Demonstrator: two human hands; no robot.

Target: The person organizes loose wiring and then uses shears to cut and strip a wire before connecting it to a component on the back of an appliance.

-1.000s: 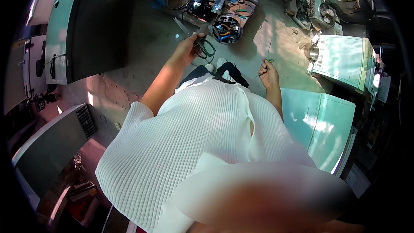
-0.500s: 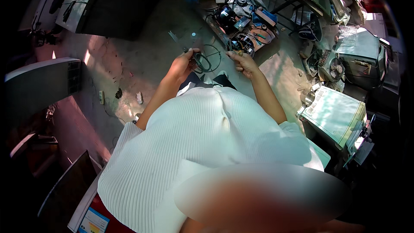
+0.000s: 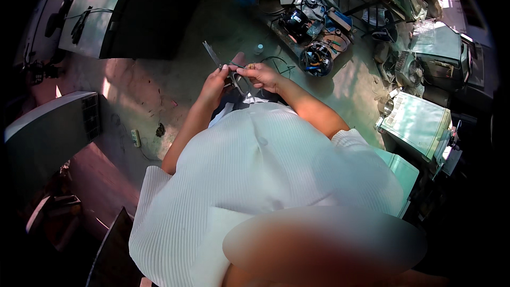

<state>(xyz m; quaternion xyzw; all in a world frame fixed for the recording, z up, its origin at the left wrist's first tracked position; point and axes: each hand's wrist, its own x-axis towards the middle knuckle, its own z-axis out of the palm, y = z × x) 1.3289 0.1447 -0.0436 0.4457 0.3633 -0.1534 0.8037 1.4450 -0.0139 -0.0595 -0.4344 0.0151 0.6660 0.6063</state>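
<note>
My left hand (image 3: 213,86) is closed around a pair of scissors (image 3: 210,52), whose blades point up and to the left. The scissors' loop handles hang between my two hands. A thin dark cable (image 3: 281,66) curves in a loose loop beyond my right hand. With fingers pinched together, my right hand (image 3: 263,77) grips the cable near its end, close to the left fingertips. The two hands nearly touch in front of my white ribbed shirt (image 3: 255,149). Exactly where the blades meet the cable cannot be made out.
Ahead lies a pile of motors and wires (image 3: 313,21) on a low board. A small white bottle (image 3: 258,49) stands on the floor. A power strip (image 3: 136,138) lies to the left, near a large grey appliance (image 3: 48,119). White appliance casings (image 3: 417,122) stand at the right.
My right hand has moved left to meet my left hand, bringing the cable end along. The cable loop, between the hands before, now trails to the right behind the right hand.
</note>
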